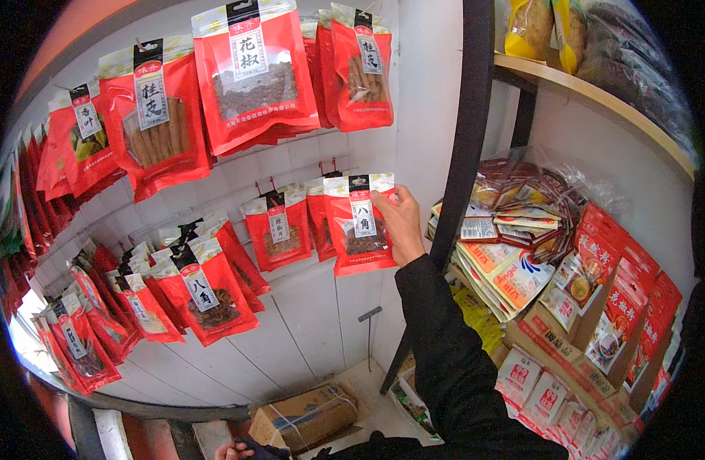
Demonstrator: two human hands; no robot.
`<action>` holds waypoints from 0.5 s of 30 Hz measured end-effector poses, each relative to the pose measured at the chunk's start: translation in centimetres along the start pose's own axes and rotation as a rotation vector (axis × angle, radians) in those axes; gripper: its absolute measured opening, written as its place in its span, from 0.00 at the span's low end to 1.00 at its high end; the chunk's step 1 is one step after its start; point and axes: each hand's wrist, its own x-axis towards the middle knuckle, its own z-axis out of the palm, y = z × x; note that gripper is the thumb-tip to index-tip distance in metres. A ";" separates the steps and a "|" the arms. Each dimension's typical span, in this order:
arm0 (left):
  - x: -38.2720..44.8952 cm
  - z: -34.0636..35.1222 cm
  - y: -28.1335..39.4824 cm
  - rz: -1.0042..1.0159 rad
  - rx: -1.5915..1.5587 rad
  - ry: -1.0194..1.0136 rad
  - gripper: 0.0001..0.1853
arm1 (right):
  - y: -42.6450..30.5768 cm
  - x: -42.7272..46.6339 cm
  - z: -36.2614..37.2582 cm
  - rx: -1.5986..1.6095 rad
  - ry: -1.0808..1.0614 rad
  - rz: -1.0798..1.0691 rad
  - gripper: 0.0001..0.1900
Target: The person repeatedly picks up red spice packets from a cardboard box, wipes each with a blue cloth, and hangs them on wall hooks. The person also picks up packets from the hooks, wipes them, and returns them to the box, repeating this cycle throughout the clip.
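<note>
My right hand (401, 224), in a black sleeve, grips the upper right edge of a red spice packet of star anise (361, 236) at the right end of the lower hook row. The thumb lies on its front. Just left of it hangs a smaller red spice packet (279, 230). Another star anise packet (214, 293) hangs lower left. Above, a large Sichuan pepper packet (254, 80) hangs between packets of cinnamon bark (157, 126). At the bottom edge, my left hand (234, 450) shows only in part; whether it holds anything cannot be told.
A black shelf post (467, 115) stands right of the hanging packets. Beyond it are stacked sachets (502, 276), red seasoning packets (617, 316) in cardboard boxes and a wooden shelf edge (594, 103). A strapped cardboard box (306, 417) sits on the floor below.
</note>
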 end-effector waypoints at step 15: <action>-0.8 0.9 -1.7 -0.083 -0.085 -0.001 0.14 | 0.8 2.3 -1.0 -0.069 0.031 0.055 0.21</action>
